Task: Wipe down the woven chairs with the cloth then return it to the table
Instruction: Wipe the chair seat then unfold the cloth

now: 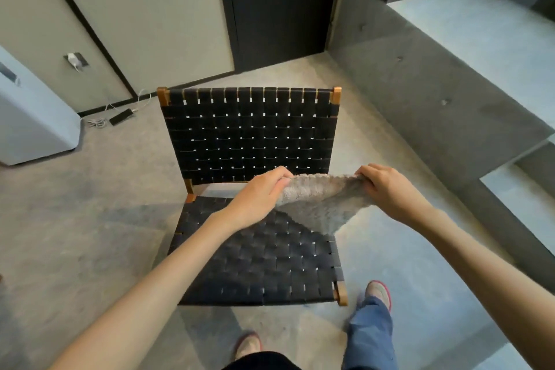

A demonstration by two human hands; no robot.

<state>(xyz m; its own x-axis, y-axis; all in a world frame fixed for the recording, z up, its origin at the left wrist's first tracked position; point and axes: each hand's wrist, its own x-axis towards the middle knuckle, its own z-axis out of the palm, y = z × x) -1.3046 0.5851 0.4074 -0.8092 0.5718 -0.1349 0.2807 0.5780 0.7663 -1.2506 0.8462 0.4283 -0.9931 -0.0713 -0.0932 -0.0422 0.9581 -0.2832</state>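
Grey cloth [322, 204] pinched at its top corners by left hand [258, 198] and right hand [390, 189], hanging above woven chair [255, 264] seat. Loose pinch could drop it; slack corner may snag the weave.

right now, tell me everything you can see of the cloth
The cloth is grey-beige with a nubby, towel-like pile. It is held up by its top edge: the left hand pinches one end and the right hand grips the other, so it sags a little between them and hangs to a point. It hangs over the rear of the chair seat. Whether its tip touches the seat cannot be told.
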